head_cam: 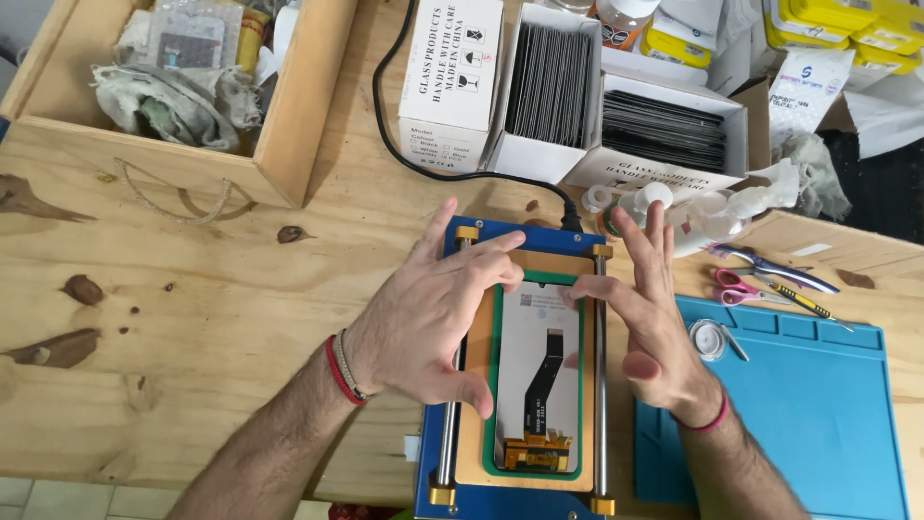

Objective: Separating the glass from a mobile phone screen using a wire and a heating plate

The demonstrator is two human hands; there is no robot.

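**Both hands at the top of a bare phone screen**

My left hand [428, 323] was spread open, fingers arched, thumb near the left edge and fingertips at the upper edge of the phone screen panel [539, 371]. My right hand [647, 318] was open too, gripping nothing, its forefinger touching the panel's top right corner. The panel lay face down inside a green mould [495, 385] on the blue jig [481, 236], in the middle of the counter [192, 318], a black flex cable [541, 376] running down its back.

I judged the panel light, thin, stiff and very easy to crack. It looked best held by its long edges, away from the cable and the gold connector at the foot.

To my right lay a blue mat [818, 404] with a small round dish [707, 337], scissors [736, 286] just beyond. Further off, two open white boxes [549, 87] held stacks of dark glass sheets on edge, beside a closed white box [450, 72]. At far left a wooden crate [289, 125] held crumpled rags and packets.
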